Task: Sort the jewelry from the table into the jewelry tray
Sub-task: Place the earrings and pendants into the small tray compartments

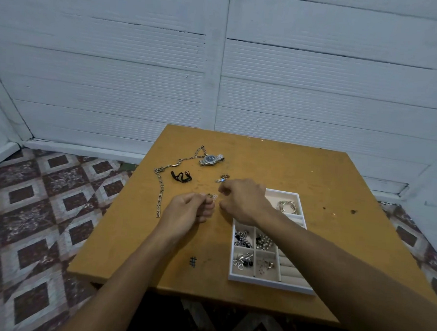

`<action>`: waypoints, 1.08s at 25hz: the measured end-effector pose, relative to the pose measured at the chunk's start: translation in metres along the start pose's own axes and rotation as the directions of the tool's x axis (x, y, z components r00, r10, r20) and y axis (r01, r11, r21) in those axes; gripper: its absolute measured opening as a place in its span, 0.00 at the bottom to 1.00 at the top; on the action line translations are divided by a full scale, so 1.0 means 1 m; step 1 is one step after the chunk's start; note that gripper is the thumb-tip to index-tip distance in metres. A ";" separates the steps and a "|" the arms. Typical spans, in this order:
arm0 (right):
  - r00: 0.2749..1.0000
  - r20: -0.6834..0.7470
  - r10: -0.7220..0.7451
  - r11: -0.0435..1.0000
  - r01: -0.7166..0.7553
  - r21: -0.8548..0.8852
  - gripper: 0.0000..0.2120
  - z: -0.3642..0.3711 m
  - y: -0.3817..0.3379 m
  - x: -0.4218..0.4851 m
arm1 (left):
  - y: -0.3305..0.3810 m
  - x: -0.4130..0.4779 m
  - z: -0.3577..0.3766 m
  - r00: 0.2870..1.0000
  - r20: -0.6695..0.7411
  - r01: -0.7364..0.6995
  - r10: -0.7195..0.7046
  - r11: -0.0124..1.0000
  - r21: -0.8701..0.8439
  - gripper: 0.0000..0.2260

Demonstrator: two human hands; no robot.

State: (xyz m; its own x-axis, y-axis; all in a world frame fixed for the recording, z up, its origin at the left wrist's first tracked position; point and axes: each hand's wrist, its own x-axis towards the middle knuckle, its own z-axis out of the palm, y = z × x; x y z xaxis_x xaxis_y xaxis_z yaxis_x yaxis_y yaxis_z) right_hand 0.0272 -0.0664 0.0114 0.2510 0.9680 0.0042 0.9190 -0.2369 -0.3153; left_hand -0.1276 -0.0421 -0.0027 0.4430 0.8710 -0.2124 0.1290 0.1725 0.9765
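My left hand (188, 210) hovers over the table's middle, its fingertips pinching a small glinting piece of jewelry (212, 196). Just to its right, my right hand (243, 200) has curled fingers; what they hold, if anything, is hidden. A white jewelry tray (234, 276) sits at the right, partly under my right forearm, with earrings and charms in its small compartments and silver bangles (287, 207) in the far one. On the table lie a long silver chain (160, 185), a wristwatch (211, 159), a black cord piece (181, 176) and a small bluish trinket (222, 178).
The wooden table (325, 186) stands against a white panelled wall. A patterned tile floor lies to the left and right. A black hash mark (193, 262) is drawn near the table's front edge.
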 end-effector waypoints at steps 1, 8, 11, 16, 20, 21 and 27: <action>1.000 0.002 0.008 0.998 -0.008 -0.060 0.14 0.003 -0.003 0.005 | -0.002 0.004 -0.001 1.000 -0.009 -0.012 0.012 1.000 0.003 0.15; 0.998 0.039 0.040 0.972 -0.030 -0.232 0.12 0.017 -0.015 0.022 | -0.009 0.016 0.000 0.989 -0.111 -0.097 0.098 0.995 0.013 0.16; 0.997 0.033 0.064 0.982 -0.057 -0.181 0.08 0.018 -0.016 0.024 | -0.012 0.023 -0.005 0.976 -0.125 -0.158 0.178 0.975 0.157 0.15; 0.996 0.051 0.079 0.985 -0.070 -0.160 0.06 0.019 -0.017 0.025 | -0.012 0.029 -0.004 0.944 -0.097 -0.253 0.314 0.883 0.396 0.13; 0.997 0.063 0.045 0.989 -0.036 -0.143 0.04 0.013 -0.016 0.023 | -0.011 0.035 0.003 0.933 -0.131 -0.266 0.336 0.887 0.378 0.13; 0.997 0.060 0.040 0.991 -0.032 -0.128 0.04 0.010 -0.016 0.023 | -0.011 0.037 0.004 0.937 -0.149 -0.249 0.316 0.903 0.351 0.12; 0.999 -0.007 0.031 0.998 -0.031 -0.058 0.06 -0.002 -0.011 0.028 | -0.007 0.052 0.013 0.971 -0.235 -0.068 0.042 0.992 -0.102 0.16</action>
State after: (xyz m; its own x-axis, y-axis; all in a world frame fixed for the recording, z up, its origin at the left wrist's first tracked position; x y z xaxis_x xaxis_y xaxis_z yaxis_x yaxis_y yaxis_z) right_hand 0.0251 -0.0365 0.0169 0.2814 0.9596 0.0010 0.9267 -0.2715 -0.2597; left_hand -0.0935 -0.0036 -0.0210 0.2272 0.9612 -0.1565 0.0073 0.1590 0.9873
